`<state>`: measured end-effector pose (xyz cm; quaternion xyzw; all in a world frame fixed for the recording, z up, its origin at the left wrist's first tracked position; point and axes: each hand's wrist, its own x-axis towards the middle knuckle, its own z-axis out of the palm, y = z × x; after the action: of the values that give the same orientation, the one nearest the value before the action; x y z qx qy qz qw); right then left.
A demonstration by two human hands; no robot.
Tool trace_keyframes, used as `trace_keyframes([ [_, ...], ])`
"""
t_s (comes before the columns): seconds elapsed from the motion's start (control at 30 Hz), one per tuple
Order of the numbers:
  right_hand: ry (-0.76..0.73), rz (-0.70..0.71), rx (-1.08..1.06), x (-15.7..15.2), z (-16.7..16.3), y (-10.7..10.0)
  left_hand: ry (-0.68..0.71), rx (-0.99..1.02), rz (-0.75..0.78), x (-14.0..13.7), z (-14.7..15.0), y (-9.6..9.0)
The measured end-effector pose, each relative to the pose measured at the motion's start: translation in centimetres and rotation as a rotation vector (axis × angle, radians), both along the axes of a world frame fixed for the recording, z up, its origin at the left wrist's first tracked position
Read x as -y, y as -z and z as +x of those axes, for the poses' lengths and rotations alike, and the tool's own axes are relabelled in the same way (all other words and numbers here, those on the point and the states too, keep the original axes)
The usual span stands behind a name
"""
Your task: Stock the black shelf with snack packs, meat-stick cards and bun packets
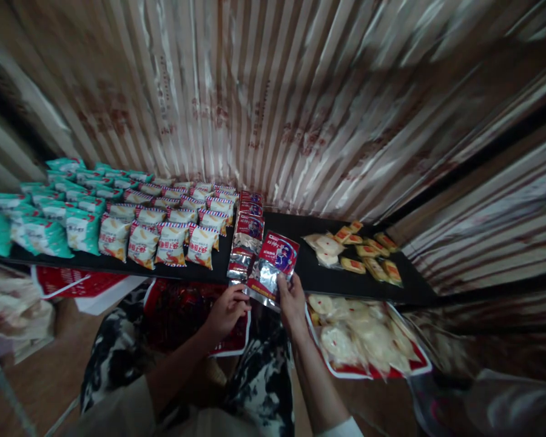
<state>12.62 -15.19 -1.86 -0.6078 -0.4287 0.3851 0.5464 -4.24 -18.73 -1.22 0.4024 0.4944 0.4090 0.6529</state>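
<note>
A red and silver foil snack packet (272, 267) is held tilted over the front edge of the black shelf (300, 285). My right hand (292, 298) grips its lower right side, thumb on the front. At the lower left corner, my left hand (227, 311) has its fingers curled together in a pinch on the packet's edge. Just behind and left, a column of matching red foil packets (248, 233) lies overlapping on the shelf. Beside that column stand rows of white and orange snack bags (170, 243).
Teal snack bags (82, 229) fill the shelf's left end. Small yellow packs (352, 265) and round white packaged items (326, 247) lie on the right. Below are a red box (243, 347) between my knees and another box of white packages (368, 340). Striped sheeting (255, 91) hangs behind.
</note>
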Motion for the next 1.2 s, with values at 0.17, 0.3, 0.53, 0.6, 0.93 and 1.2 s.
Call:
trace_keyframes([
  [0.17,0.018,-0.025,-0.084,-3.8,-1.3,-0.7,-0.164,0.061,0.044,-1.7,0.1,-0.7],
  [0.3,-0.006,0.006,0.087,-6.7,-2.2,-0.8,-0.263,0.035,0.069,-3.9,-0.2,-0.8],
  [0.53,-0.008,-0.08,0.448,-9.9,-3.2,-1.4,-0.311,-0.125,0.141,-7.1,-0.7,1.3],
  [0.6,-0.004,-0.111,0.523,-10.4,-3.4,-1.7,-0.334,-0.197,0.158,-7.6,-0.7,1.8],
  [0.93,-0.005,-0.03,0.782,-10.4,-4.2,-0.6,-0.295,-0.532,0.228,-8.0,-1.0,1.6],
  [1.2,0.015,0.016,0.829,-9.5,-4.7,0.0,-0.257,-0.561,0.222,-7.0,-1.1,1.2],
])
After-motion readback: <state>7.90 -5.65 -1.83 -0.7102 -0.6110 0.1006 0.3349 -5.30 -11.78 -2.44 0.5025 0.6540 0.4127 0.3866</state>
